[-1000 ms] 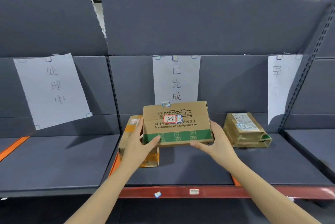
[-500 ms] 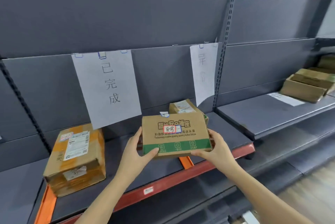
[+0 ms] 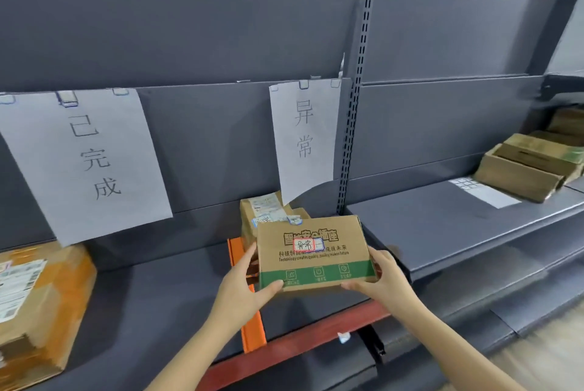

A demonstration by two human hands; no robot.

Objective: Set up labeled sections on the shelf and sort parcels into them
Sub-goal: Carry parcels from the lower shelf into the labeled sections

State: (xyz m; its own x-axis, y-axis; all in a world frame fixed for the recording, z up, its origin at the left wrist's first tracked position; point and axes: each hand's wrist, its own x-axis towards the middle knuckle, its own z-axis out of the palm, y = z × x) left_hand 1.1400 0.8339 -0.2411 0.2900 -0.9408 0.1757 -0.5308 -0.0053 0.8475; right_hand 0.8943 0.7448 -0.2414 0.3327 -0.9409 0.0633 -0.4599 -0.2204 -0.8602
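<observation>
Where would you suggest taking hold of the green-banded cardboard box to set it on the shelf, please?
By its two short ends, one hand from each side, as the left hand and right hand hold the green-banded box now. It is wide and low, its ends are free, and a taped parcel sits close behind, so reaching from the back looks blocked.

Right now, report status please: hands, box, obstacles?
Left hand, right hand gripping green-banded box. Held below 异常 sign. Taped parcel directly behind.
</observation>
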